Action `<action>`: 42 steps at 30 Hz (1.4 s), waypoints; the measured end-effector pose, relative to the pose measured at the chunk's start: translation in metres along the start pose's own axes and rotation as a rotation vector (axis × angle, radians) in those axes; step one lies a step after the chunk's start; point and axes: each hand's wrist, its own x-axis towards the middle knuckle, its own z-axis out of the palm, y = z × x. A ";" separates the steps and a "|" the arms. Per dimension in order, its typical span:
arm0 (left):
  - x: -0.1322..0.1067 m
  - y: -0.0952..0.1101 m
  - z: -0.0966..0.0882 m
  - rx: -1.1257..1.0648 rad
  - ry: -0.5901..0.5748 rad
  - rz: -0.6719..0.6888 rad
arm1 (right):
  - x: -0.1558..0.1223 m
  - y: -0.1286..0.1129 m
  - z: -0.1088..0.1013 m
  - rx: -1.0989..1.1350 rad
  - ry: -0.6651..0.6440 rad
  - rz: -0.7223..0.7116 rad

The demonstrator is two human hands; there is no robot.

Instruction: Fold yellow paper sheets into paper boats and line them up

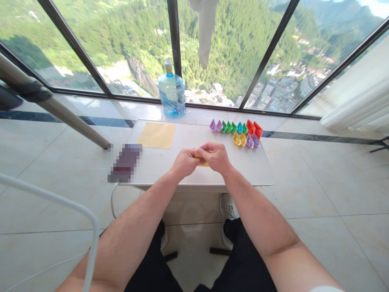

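Over the middle of a low white table [158, 170], a small folded piece of yellow paper [204, 164] is pinched between my two hands. My left hand [186, 162] grips its left side with closed fingers. From the right and above, my right hand [216, 156] closes on the same paper, thumb and fingers meeting near its top. Both hands cover most of the paper, so its folded shape cannot be made out. Flat sheets of yellow paper [157, 136] lie at the table's back left. Small folded paper boats [234, 127] in purple, green, blue, red and yellow stand in rows at the back right.
A pixelated phone-like object [125, 164] lies on the table's left edge, with a white cable [113, 202] hanging from it. Behind the table a blue water jug [172, 95] stands by the window. A metal pole [75, 117] slants down at left; a white tube [91, 227] curves nearer.
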 end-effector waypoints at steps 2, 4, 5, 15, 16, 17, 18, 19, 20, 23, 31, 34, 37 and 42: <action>0.000 0.000 -0.001 -0.011 -0.011 -0.010 | 0.000 0.001 -0.001 0.012 0.003 -0.010; 0.000 0.002 -0.003 -0.036 -0.007 -0.010 | 0.000 0.001 -0.005 0.028 -0.039 -0.013; 0.000 0.003 -0.005 -0.049 0.005 -0.007 | 0.001 0.001 -0.007 0.027 -0.064 -0.008; -0.001 0.006 -0.011 -0.082 0.064 0.013 | 0.004 0.002 -0.013 -0.041 -0.066 -0.055; -0.001 0.007 -0.011 -0.103 0.067 0.020 | 0.005 0.003 -0.013 -0.005 -0.092 -0.044; -0.001 0.008 -0.012 -0.128 0.073 0.027 | 0.006 0.004 -0.014 0.036 -0.117 -0.031; -0.002 0.008 -0.012 -0.153 0.082 0.037 | 0.007 0.005 -0.014 0.078 -0.135 -0.018; -0.001 0.009 -0.013 -0.173 0.095 0.046 | 0.008 0.006 -0.015 0.113 -0.145 -0.010; -0.001 0.008 -0.014 -0.190 0.111 0.054 | 0.009 0.008 -0.015 0.139 -0.146 -0.007; 0.001 0.005 -0.016 -0.228 0.137 0.070 | 0.011 0.010 -0.016 0.159 -0.120 -0.020; 0.004 0.000 -0.011 -0.285 0.156 0.075 | 0.010 0.011 -0.011 0.158 -0.062 -0.064; 0.004 -0.001 -0.009 -0.309 0.173 0.068 | 0.009 0.011 -0.009 0.163 -0.041 -0.067; 0.005 -0.003 -0.009 -0.348 0.171 0.064 | 0.009 0.012 -0.006 0.146 -0.034 -0.069; 0.006 -0.003 -0.010 -0.445 0.170 0.039 | 0.007 0.014 -0.002 0.054 -0.039 -0.100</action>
